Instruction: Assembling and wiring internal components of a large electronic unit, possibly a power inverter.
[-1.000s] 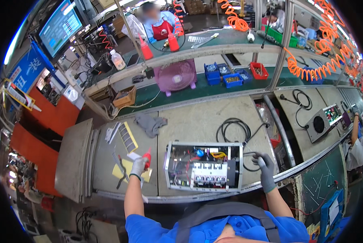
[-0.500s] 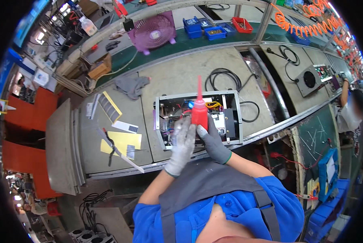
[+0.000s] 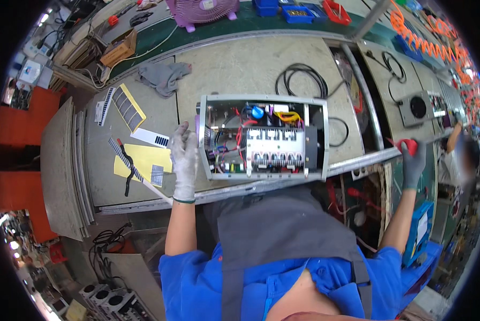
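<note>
An open grey metal case (image 3: 210, 140) packed with wires, a blue round part and a white block of components lies near the bench's front edge. Beside its left wall is my left hand (image 3: 185, 163) in a pale glove, fingers stretched out and holding nothing; whether they touch the case I cannot tell. Far to the right, past the bench edge, my right hand (image 3: 413, 167) in a grey glove is closed round a red squeeze bottle (image 3: 407, 145). The bottle is tilted, its thin nozzle pointing left.
Left of the case lie label sheets (image 3: 128, 107), a yellow sheet (image 3: 143, 160), a black-handled tool (image 3: 126, 166) and a grey cloth (image 3: 162, 78). A coiled black cable (image 3: 304, 80) rests behind the case. At right a metal rail (image 3: 367, 101) crosses a gap; a co-worker (image 3: 456, 155) stands beyond.
My hands have parted. The right one has carried the red bottle from over the case far to the right; the left one has moved left to the case's side. The view has shifted.
</note>
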